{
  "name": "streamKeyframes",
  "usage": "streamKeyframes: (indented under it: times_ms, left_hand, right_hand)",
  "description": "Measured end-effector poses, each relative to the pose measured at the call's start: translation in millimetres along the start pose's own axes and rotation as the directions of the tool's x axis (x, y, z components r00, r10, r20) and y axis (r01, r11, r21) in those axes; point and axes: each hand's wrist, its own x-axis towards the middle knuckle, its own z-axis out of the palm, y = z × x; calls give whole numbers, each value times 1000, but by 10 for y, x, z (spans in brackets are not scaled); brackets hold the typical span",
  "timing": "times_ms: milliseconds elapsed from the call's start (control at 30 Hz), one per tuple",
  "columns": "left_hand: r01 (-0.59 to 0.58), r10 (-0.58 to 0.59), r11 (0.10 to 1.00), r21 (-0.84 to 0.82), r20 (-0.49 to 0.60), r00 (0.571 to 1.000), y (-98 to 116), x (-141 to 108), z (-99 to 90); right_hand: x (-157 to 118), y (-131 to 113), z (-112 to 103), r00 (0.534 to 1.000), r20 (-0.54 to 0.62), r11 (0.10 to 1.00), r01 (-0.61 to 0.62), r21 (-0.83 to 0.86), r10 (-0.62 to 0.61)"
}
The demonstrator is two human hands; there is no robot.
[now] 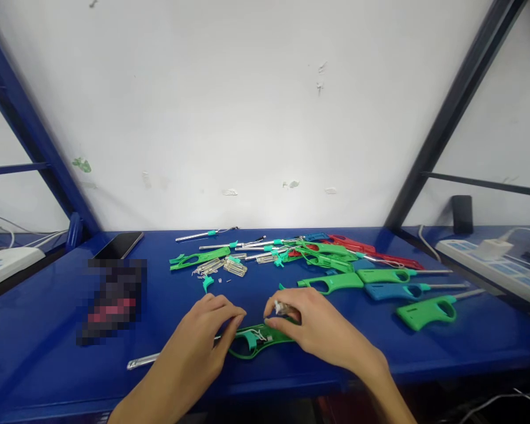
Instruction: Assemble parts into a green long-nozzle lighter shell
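Note:
A green half shell of a long-necked lighter (pixel 252 352) lies on the blue table between my hands. Its cavity faces up and shows a teal trigger (pixel 249 339) and white wires. A metal tube (pixel 142 361) sticks out to the left, passing behind my left hand. My left hand (pixel 198 335) is closed in a pinch at the shell's left end; what is in its fingertips, if anything, is too small to tell. Above the shell's right end, my right hand (pixel 322 324) grips a small clear fuel tank (pixel 283 308) between thumb and index finger, mostly hidden by the fingers.
Behind my hands lie loose clear fuel tanks (pixel 235 267), a teal trigger (pixel 208 283), metal tubes (pixel 198 235) and green and red shells (pixel 397 259). Several lighters (pixel 426 312) rest at right. A phone (pixel 119 245) and power strips (pixel 490 265) are near the sides.

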Motion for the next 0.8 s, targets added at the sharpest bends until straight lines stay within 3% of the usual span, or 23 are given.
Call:
streamKeyframes:
  times_ms: [167,400,800]
  left_hand:
    - [6,-6,1000,-17,34,999,-97,-42,-53]
    - [36,-35,999,-5,181,983,-29,-29,-86]
    - [84,-83,996,6,216,973,16,4,-53]
  right_hand:
    - [30,71,82,999,41,1000,23,-13,-23]
    - [52,111,134,993,92,994,83,-68,-76]
    - [65,79,166,992,64,986,116,-122,-109]
